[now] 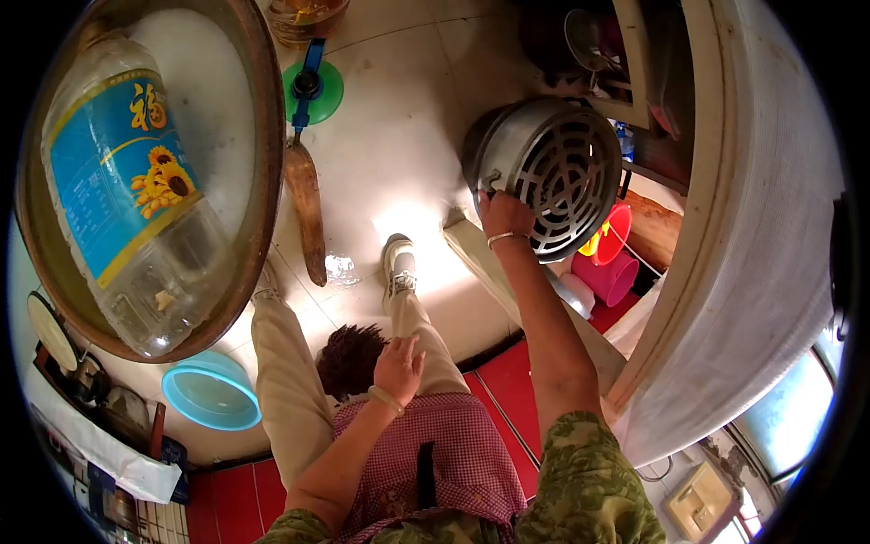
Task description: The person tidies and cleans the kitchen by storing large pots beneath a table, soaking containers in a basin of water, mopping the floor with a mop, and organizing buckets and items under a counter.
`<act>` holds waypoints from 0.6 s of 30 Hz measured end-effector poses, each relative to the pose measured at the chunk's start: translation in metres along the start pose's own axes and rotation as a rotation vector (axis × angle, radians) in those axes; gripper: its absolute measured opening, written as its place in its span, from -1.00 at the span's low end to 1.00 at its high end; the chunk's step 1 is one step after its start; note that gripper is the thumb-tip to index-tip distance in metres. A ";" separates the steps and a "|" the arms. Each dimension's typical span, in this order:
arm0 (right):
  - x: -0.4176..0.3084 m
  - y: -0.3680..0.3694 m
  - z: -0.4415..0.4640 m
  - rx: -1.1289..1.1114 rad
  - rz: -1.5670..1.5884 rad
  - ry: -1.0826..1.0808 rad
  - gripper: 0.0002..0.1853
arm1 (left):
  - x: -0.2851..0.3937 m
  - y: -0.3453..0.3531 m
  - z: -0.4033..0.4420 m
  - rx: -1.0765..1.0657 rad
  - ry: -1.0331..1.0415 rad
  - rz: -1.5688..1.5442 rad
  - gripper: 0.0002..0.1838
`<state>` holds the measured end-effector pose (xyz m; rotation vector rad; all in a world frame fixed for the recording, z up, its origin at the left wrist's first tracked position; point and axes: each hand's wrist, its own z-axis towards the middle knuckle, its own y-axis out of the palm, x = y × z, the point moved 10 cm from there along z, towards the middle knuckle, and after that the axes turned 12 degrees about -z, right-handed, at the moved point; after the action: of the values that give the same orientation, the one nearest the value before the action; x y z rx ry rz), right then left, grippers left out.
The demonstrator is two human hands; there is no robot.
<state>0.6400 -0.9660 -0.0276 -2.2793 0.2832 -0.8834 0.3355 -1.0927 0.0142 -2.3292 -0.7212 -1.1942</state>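
Observation:
My right hand reaches forward, its fingers closed on the near left edge of a round metal steamer with a slotted face. The steamer is tilted, and its slots face me; a darker round rim shows behind it. Whether the fingers hold a handle or the rim, I cannot tell. My left hand hovers over my lap in front of the checked apron, fingers loosely apart with nothing in them. Beside it is a dark brown bristly thing, partly hidden.
A large plastic bottle with a blue label lies in a brown-rimmed round vessel at upper left. A light blue basin stands on the floor. Pink and red containers sit inside the cabinet at right.

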 end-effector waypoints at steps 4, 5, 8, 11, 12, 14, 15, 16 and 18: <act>-0.003 -0.010 0.002 0.009 -0.010 -0.038 -0.51 | 0.006 -0.006 0.003 0.029 0.003 0.004 -0.72; -0.004 -0.015 0.009 0.003 -0.012 -0.037 -0.51 | 0.006 -0.005 0.004 0.028 -0.002 0.000 -0.73; -0.003 -0.021 0.020 0.026 0.022 -0.035 -0.51 | 0.002 -0.003 -0.001 0.026 0.009 -0.016 -0.72; -0.003 -0.026 0.024 0.044 0.036 -0.049 -0.51 | 0.001 -0.005 0.003 0.034 0.001 0.017 -0.68; -0.003 -0.025 0.022 0.060 0.049 -0.053 -0.52 | 0.001 -0.006 0.002 0.032 -0.015 0.036 -0.67; -0.001 -0.024 0.016 0.072 0.087 -0.019 -0.54 | -0.010 -0.023 0.004 0.186 -0.123 -0.261 -0.64; 0.002 -0.028 0.009 0.068 0.113 0.021 -0.55 | -0.018 -0.031 0.005 0.263 -0.175 -0.408 -0.63; 0.004 -0.029 0.004 0.060 0.138 0.059 -0.56 | -0.030 -0.040 0.005 0.329 -0.184 -0.483 -0.62; -0.001 -0.027 0.000 0.146 0.186 -0.006 -0.56 | -0.037 -0.061 0.006 0.419 -0.160 -0.401 -0.64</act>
<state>0.6379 -0.9456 -0.0106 -2.0825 0.4075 -0.7751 0.2828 -1.0514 -0.0117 -1.9940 -1.3986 -0.8967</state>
